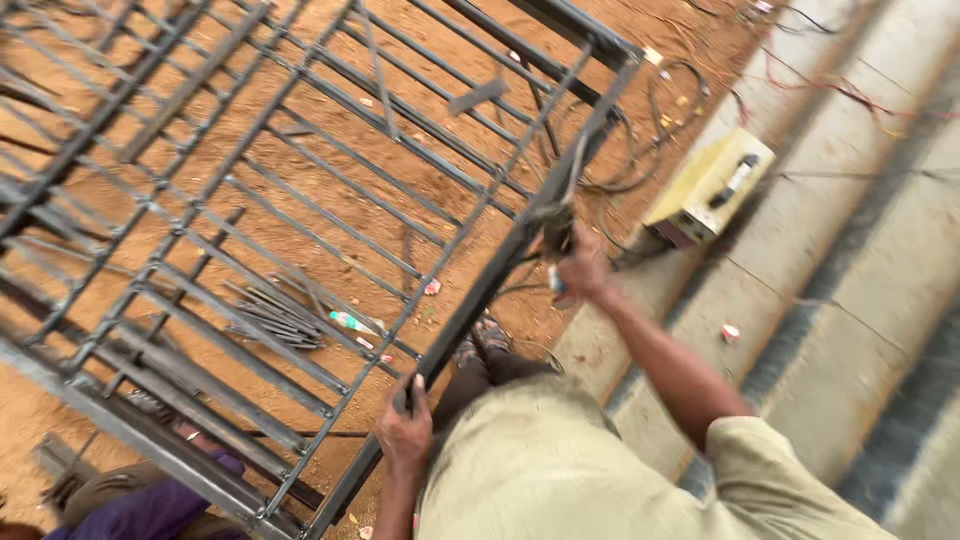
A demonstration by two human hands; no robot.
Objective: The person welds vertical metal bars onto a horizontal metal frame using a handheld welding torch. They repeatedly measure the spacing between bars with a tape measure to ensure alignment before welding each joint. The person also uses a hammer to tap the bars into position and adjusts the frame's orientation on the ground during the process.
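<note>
A large dark metal grille frame (300, 200) of welded bars lies raised over red-brown dirt. My left hand (405, 425) grips the frame's near edge bar low in the view. My right hand (583, 268) is closed on a welding electrode holder (557, 235), whose tip sits against the same edge bar further along. A thin rod rises from the holder toward the frame's corner. My light shirt and dark trousers fill the bottom centre, with my sandalled foot (480, 340) under the frame's edge.
A yellow welding machine (712, 185) with a black handle sits on the concrete steps (850, 300) at right, black cables (640, 140) coiled beside it. Loose rods (270, 315) lie on the dirt under the grille. Another person in purple (160, 505) crouches at bottom left.
</note>
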